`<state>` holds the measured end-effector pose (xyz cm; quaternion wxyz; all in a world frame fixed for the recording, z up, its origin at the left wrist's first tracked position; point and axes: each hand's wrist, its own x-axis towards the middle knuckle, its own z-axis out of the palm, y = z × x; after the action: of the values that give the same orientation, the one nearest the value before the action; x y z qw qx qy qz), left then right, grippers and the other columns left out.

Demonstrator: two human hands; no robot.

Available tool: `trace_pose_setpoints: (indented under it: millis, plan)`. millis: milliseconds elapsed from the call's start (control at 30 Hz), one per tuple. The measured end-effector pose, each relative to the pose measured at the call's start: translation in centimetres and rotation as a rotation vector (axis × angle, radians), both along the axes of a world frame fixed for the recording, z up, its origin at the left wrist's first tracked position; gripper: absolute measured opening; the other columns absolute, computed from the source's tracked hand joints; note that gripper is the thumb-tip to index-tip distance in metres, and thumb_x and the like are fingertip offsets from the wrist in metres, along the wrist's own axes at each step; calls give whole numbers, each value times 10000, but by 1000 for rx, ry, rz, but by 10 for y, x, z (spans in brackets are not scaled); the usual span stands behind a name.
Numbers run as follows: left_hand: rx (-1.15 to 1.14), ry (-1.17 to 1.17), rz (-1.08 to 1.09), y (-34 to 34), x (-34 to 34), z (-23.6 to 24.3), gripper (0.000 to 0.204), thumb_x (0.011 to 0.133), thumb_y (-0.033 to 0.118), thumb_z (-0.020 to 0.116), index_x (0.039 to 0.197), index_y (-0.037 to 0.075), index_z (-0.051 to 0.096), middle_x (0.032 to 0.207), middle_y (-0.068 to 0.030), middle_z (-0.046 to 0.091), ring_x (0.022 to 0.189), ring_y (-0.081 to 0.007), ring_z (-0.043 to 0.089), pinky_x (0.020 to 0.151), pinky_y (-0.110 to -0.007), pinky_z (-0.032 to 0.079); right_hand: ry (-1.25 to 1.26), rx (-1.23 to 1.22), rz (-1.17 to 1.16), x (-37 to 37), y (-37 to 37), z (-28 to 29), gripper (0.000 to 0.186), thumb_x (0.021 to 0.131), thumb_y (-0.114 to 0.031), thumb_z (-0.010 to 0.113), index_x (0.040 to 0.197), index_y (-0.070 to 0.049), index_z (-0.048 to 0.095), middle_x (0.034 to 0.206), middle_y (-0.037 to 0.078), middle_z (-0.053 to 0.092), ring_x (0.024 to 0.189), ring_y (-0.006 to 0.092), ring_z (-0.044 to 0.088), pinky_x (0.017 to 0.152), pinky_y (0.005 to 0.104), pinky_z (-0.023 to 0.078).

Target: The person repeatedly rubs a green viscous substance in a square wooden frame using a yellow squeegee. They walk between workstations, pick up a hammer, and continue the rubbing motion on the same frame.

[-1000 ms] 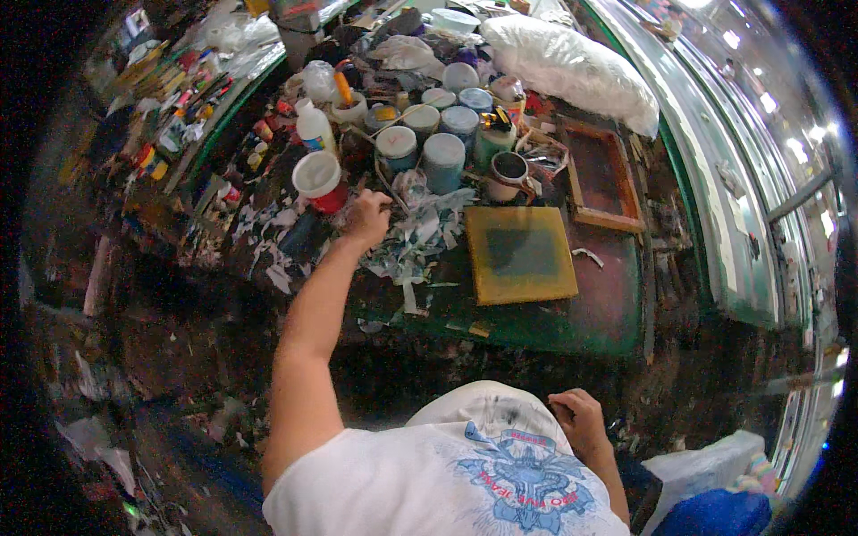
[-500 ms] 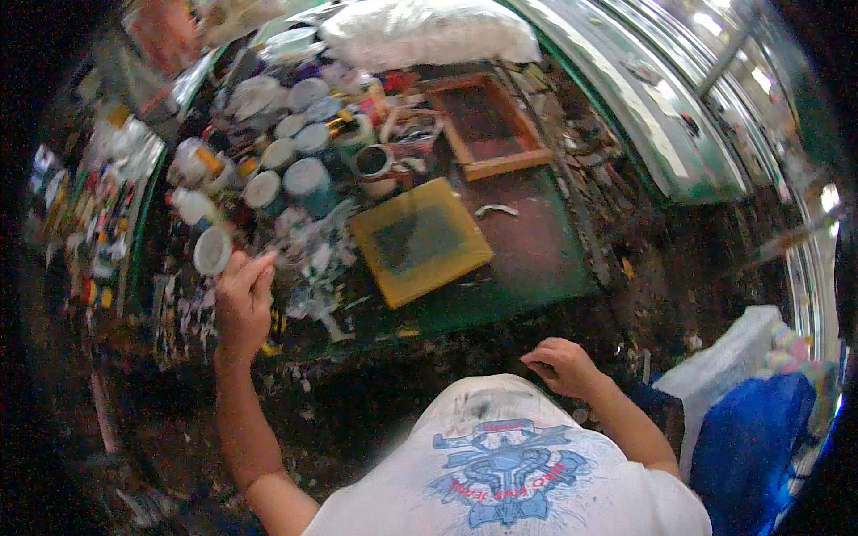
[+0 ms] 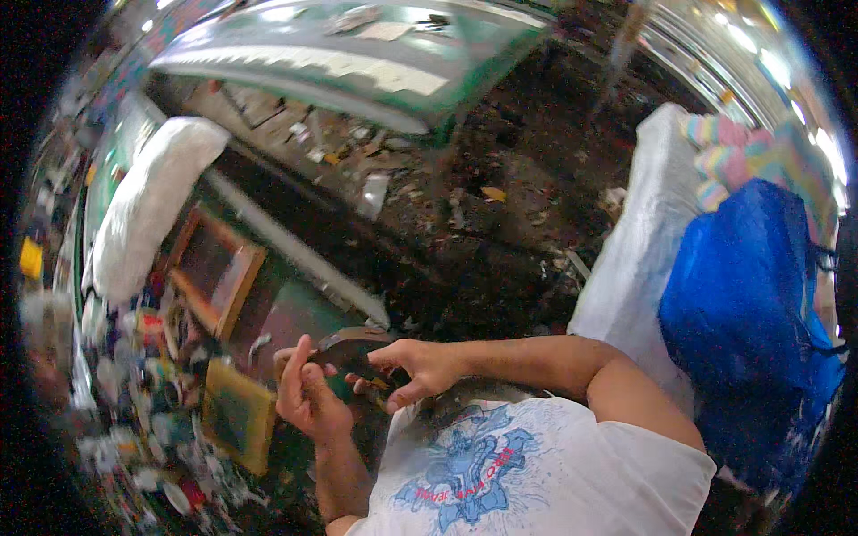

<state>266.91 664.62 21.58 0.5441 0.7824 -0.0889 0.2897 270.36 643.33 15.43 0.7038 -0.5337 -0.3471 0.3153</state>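
My left hand (image 3: 313,397) is raised in front of my shirt, at the near corner of the work table. Its fingers point upward and look apart; I see nothing held in it. Close on its right, my right hand (image 3: 418,368) reaches across from the right with fingers curled and thumb bent round. A dark, blurred shape (image 3: 353,350) lies at the right fingers, between both hands; its kind cannot be made out. Left of my hands, a yellow-framed printing screen (image 3: 239,415) lies on the green table (image 3: 299,313). Beyond it is a wooden frame (image 3: 241,290).
Jars and bottles (image 3: 152,402), blurred, crowd the table's left. A white wrapped bundle (image 3: 156,205) lies at its far end. Another long green table (image 3: 420,98) stands beyond. Scraps (image 3: 375,192) litter the dark floor. A blue bag (image 3: 737,277) and white sack (image 3: 630,232) are at the right.
My view has swung to the right, so the table now appears further left. My left hand has left the white-lidded jar, and my two hands have come together before my body.
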Motion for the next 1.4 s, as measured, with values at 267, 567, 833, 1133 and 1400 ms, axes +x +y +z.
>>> trace_pose_setpoints:
  millis: [267, 567, 833, 1133, 1400]
  plan:
    - [-163, 249, -491, -169, 134, -34, 427, 1122, 121, 746, 1524, -8, 683, 1162, -92, 727, 967, -155, 729, 857, -297, 615, 377, -307, -588, 47, -193, 37, 295, 992, -157, 878, 1224, -7, 775, 974, 20, 765, 855, 103, 691, 795, 307, 589]
    - [-146, 431, -644, -301, 314, -84, 443, 1114, 45, 735, 1546, -16, 655, 1295, -137, 766, 1112, -156, 715, 1008, -311, 603, -78, -367, -1185, 141, -362, 30, 279, 967, -83, 903, 1207, 2, 791, 1031, 38, 804, 1004, 98, 725, 962, 307, 592]
    - [-250, 403, -386, -430, 495, -97, 342, 1134, 28, 676, 1469, -40, 692, 1273, -148, 767, 1107, -187, 739, 992, -364, 649, 515, 52, -1378, 290, -535, -28, 381, 1073, -184, 813, 1387, -19, 675, 753, 36, 670, 611, 177, 660, 639, 393, 599]
    - [318, 500, -677, -626, 656, -132, 530, 1002, 123, 848, 1507, 58, 704, 1495, -194, 715, 1386, -363, 679, 1166, -487, 546, 1053, 335, -1853, 333, -718, -156, 239, 990, -66, 820, 1211, -61, 728, 883, 53, 732, 784, 206, 709, 768, 447, 636]
    - [799, 88, -669, -918, 785, -144, 897, 920, 400, 902, 1692, 126, 538, 1858, -233, 300, 1710, -525, 206, 1351, -692, 170, 305, -1340, -1842, 426, -953, -210, 417, 808, -107, 879, 1220, -67, 830, 1158, 196, 808, 1050, 376, 773, 1005, 477, 600]
